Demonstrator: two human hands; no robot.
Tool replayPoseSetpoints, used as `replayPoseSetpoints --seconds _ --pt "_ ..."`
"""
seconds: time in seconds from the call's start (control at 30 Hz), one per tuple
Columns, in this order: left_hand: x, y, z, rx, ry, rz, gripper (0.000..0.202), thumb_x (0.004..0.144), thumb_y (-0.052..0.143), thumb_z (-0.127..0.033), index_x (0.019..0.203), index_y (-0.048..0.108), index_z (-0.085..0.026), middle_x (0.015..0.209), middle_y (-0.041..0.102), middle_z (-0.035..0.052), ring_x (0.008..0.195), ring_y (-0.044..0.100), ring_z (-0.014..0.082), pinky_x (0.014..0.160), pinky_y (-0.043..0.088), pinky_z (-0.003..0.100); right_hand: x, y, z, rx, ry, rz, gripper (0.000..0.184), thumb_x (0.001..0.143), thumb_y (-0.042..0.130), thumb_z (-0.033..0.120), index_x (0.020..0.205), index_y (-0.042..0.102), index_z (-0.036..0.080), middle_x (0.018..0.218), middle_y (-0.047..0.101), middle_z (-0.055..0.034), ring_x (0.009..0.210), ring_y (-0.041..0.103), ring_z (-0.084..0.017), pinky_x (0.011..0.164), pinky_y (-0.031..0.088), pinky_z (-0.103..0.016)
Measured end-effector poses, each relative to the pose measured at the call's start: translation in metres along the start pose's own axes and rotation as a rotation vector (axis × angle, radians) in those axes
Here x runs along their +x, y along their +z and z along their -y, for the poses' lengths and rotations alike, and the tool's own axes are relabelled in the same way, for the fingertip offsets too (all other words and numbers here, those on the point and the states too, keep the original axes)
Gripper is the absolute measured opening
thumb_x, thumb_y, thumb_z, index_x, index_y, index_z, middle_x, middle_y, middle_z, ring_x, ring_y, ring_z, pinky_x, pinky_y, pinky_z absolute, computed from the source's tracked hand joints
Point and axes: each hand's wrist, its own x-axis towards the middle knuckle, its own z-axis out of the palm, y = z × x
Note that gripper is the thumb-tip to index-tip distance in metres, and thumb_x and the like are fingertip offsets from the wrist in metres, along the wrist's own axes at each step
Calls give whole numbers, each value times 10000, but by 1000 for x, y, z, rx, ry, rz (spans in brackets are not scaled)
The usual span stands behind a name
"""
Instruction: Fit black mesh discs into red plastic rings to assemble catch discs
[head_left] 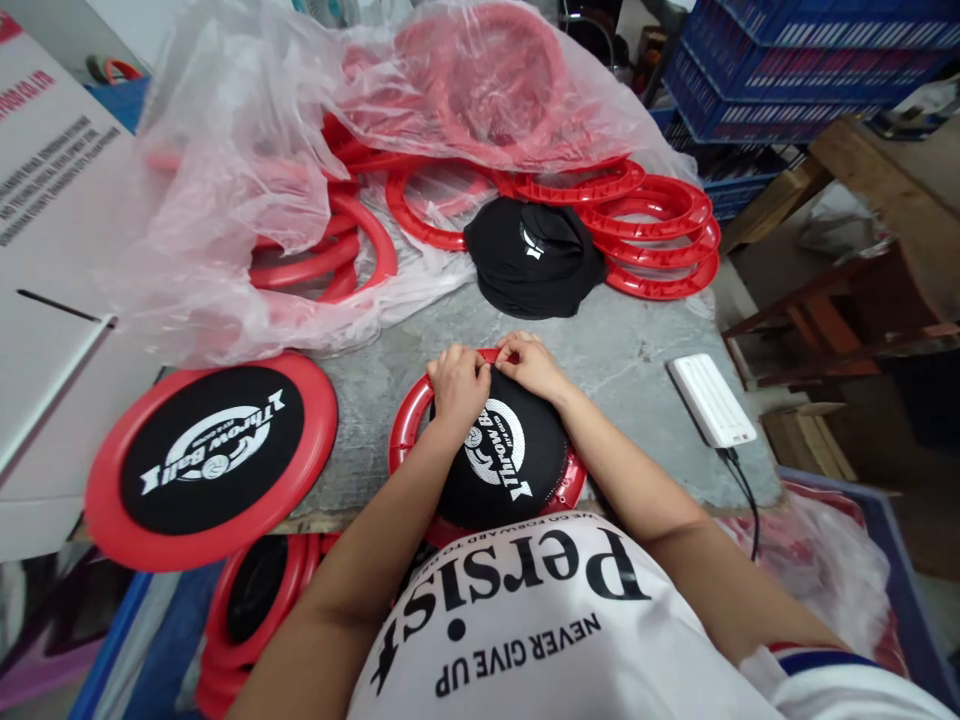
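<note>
A red plastic ring point(405, 432) lies on the grey tabletop close to my body, with a black mesh fabric disc point(536, 440) printed "Throw Ball" over its middle. My left hand point(459, 385) pinches the fabric's edge at the far rim of the ring. Close beside it, my right hand point(534, 366) has its fingers closed on the same edge, a small gap between the two hands. Under the fingertips the exact grip is hidden. At the left sits an assembled red and black disc point(304, 450). Beyond my hands is a pile of black fabric covers point(525, 270).
Several red rings point(664, 285) are stacked at the back right. A clear plastic bag point(247, 150) holds more rings. A white power bank point(712, 400) with a cable lies right. A cardboard box point(60, 250) borders the left; blue crates point(750, 90) stand behind.
</note>
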Motion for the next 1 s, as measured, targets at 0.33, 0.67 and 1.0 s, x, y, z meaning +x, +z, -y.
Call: replayPoseSetpoints --seconds 0.33,0.67,1.0 --pt "1 -1 -2 -10 -17 10 113 948 570 -245 861 637 -221 1064 679 100 1111 619 301 981 418 453 0 0 -1 -2 -7 -3 98 865 616 200 778 657 216 1107 698 -58 1128 588 -239 1083 400 -451" --pt "4 -3 -6 4 -69 34 124 936 543 -251 857 634 -223 1054 681 103 1111 623 307 980 427 462 2 1 1 -13 19 0 112 876 636 205 765 642 220 1105 695 -57 1109 578 -239 1061 399 -431" --pt "6 -4 -9 48 -73 53 161 955 504 -251 900 650 -209 1090 693 121 1120 623 324 982 429 472 4 3 1 -77 10 -18 124 913 605 218 790 622 216 1104 698 -77 1076 595 -242 1005 416 -424"
